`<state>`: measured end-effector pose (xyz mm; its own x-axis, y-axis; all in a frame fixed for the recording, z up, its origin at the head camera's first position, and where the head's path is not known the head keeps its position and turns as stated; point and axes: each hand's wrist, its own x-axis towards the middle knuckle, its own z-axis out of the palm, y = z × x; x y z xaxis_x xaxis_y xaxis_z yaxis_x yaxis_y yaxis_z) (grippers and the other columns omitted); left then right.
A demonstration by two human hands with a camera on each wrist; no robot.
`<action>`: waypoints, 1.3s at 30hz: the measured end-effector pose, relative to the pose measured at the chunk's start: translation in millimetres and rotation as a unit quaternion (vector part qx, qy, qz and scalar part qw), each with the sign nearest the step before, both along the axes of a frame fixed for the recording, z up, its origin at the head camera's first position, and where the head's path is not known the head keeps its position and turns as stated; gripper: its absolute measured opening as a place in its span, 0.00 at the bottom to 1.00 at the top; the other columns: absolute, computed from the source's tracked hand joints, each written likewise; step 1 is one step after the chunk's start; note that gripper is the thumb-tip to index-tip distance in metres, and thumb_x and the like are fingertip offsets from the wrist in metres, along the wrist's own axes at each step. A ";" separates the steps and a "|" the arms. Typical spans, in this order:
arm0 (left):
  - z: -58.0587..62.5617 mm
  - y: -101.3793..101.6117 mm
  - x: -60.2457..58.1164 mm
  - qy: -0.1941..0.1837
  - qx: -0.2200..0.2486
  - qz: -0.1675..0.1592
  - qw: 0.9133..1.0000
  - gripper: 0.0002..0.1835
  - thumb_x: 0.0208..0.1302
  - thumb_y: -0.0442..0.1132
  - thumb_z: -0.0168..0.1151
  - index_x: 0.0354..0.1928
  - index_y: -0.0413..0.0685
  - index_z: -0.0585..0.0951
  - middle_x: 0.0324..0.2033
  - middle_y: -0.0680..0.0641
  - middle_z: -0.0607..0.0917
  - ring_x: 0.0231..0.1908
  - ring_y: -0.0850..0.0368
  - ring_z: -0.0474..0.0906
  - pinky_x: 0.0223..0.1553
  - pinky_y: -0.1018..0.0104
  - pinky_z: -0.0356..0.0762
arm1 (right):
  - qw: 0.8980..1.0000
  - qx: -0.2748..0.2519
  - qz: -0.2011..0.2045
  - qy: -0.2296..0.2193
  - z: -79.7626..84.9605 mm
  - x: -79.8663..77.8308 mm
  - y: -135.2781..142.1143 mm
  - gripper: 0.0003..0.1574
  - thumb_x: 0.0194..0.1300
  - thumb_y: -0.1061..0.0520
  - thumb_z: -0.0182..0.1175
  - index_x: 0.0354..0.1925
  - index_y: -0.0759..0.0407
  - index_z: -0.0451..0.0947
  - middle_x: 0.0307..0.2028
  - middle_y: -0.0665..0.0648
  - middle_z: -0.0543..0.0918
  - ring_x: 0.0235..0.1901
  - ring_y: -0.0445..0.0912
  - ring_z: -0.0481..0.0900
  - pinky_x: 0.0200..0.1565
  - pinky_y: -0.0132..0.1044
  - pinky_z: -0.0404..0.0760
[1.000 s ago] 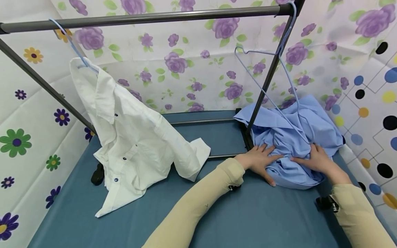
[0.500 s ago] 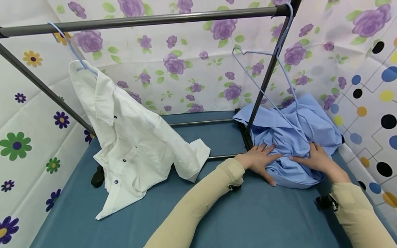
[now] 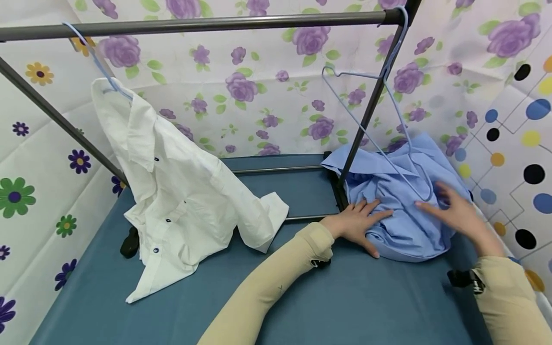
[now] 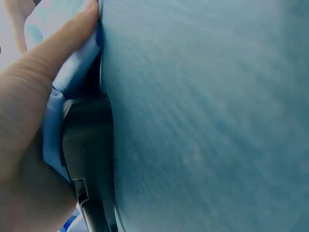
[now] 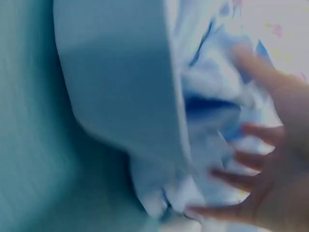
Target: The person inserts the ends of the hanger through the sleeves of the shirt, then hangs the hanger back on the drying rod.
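Note:
A crumpled light blue shirt [image 3: 403,235] lies in a heap at the right of the table. My left hand [image 3: 354,225] rests on its left side with fingers spread, and the left wrist view shows the thumb [image 4: 63,43] along the cloth. Over the shirt's right side is my right hand [image 3: 463,215], fingers apart and gripping nothing; it is blurred in the right wrist view. A blue wire hanger [image 3: 390,60] hooks on the rack's right end, its lower loop reaching down over the shirt.
The dark metal rack [image 3: 224,24] spans the back, with a slanted post [image 3: 364,115] beside the blue shirt. A white buttoned shirt [image 3: 185,191] hangs from another blue hanger [image 3: 92,55] at left, its hem on the blue-green table [image 3: 345,306]. Patterned sheets [image 3: 276,91] enclose the sides.
My right hand has shifted right and up from the blue shirt's front, its fingers spreading. My left hand stays on the cloth. The whole head view has shifted slightly.

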<state>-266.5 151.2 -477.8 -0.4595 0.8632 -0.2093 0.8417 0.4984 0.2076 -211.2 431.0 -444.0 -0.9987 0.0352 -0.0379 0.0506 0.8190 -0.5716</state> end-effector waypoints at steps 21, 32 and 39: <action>0.0 22.9 1.6 -0.059 0.058 0.061 0.995 0.64 0.38 0.74 0.62 0.62 0.86 0.21 0.65 0.54 0.16 0.69 0.44 0.35 0.62 0.41 0.41 | 0.995 -0.026 0.077 -0.060 -34.2 -52.1 44.1 0.49 0.67 0.49 0.49 0.70 0.71 0.34 0.63 0.83 0.45 0.61 0.76 0.45 0.56 0.66 0.50; 1.6 20.2 -1.3 -0.048 0.068 0.071 0.994 0.65 0.39 0.73 0.63 0.62 0.84 0.20 0.66 0.53 0.17 0.69 0.44 0.39 0.63 0.42 0.44 | 0.992 -0.048 0.073 -0.096 -18.5 -36.9 30.0 0.55 0.69 0.41 0.48 0.70 0.50 0.19 0.67 0.78 0.35 0.61 0.76 0.42 0.52 0.70 0.53; 2.0 17.5 0.2 -0.041 0.067 0.051 0.996 0.63 0.41 0.72 0.63 0.66 0.80 0.24 0.69 0.51 0.25 0.68 0.45 0.44 0.61 0.49 0.54 | 0.978 -0.078 0.064 -0.184 -10.3 -12.4 15.6 0.60 0.66 0.32 0.45 0.64 0.46 0.08 0.67 0.69 0.20 0.63 0.73 0.29 0.49 0.74 0.46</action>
